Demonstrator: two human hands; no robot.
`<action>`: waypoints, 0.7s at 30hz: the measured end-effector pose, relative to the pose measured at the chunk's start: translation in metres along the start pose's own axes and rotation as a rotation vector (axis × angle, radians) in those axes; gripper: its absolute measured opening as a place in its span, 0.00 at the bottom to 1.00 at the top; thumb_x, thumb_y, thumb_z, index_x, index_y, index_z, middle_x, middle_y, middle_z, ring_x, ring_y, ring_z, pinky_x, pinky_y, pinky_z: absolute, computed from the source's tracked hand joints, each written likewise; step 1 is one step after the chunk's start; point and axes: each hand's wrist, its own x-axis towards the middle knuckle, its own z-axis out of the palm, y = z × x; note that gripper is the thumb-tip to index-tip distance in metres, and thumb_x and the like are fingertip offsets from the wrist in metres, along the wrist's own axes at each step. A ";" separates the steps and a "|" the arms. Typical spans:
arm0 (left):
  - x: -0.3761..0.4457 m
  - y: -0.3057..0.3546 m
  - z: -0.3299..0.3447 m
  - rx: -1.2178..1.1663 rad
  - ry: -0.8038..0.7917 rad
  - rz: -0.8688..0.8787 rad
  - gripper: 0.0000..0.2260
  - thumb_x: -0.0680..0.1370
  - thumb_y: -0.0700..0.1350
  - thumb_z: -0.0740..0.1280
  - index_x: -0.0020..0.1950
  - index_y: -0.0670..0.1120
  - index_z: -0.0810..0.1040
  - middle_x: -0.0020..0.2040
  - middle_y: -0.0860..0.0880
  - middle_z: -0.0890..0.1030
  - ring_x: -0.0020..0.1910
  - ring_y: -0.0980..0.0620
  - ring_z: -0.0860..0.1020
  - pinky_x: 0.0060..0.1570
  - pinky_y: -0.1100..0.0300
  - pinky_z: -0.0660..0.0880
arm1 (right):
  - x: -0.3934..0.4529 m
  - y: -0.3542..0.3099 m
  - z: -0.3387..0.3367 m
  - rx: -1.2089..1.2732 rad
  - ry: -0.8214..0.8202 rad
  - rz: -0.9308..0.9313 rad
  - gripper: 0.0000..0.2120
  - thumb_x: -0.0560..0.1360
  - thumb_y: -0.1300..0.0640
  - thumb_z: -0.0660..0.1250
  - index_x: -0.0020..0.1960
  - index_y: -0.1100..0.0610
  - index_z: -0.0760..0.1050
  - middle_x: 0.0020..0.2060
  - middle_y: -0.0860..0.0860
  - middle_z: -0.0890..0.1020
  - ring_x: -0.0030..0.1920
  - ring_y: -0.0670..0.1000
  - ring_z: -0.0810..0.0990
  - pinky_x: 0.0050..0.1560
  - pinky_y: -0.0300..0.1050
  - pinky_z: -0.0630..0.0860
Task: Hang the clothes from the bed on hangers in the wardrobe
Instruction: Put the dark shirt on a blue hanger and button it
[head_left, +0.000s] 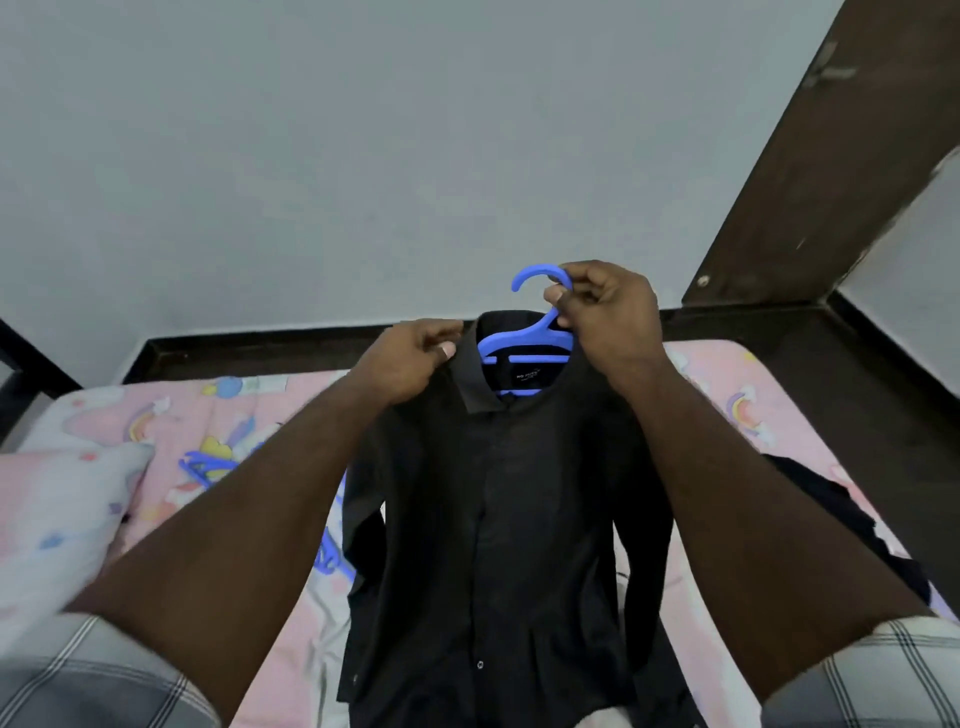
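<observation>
Right now I see my right hand pinching the blue hanger at its neck, frame centre, the black shirt hung on it above the bed. My left hand pinches the collar's left edge. More blue hangers lie at left, dark clothes at right.

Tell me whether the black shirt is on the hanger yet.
On. The blue hanger sits inside the black shirt collar, hook above it, held up by the right hand.
</observation>
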 end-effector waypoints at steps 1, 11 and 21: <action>-0.005 0.016 -0.007 -0.005 -0.007 0.036 0.15 0.83 0.40 0.64 0.69 0.48 0.78 0.61 0.55 0.82 0.60 0.59 0.78 0.65 0.65 0.71 | -0.002 -0.014 -0.007 0.010 0.003 -0.009 0.06 0.75 0.58 0.73 0.46 0.46 0.83 0.37 0.46 0.85 0.37 0.48 0.83 0.47 0.49 0.83; -0.056 0.135 -0.038 0.051 0.240 0.162 0.05 0.81 0.44 0.67 0.51 0.50 0.83 0.48 0.55 0.84 0.42 0.62 0.79 0.44 0.66 0.73 | -0.020 -0.119 -0.075 0.046 0.056 -0.176 0.05 0.73 0.58 0.75 0.47 0.51 0.83 0.38 0.50 0.85 0.37 0.52 0.85 0.42 0.43 0.83; -0.110 0.198 -0.029 0.164 0.445 0.181 0.05 0.76 0.50 0.71 0.50 0.57 0.85 0.46 0.60 0.85 0.49 0.56 0.82 0.58 0.50 0.77 | -0.049 -0.169 -0.124 0.026 0.110 -0.252 0.06 0.72 0.57 0.76 0.49 0.54 0.82 0.37 0.47 0.85 0.33 0.46 0.84 0.40 0.39 0.82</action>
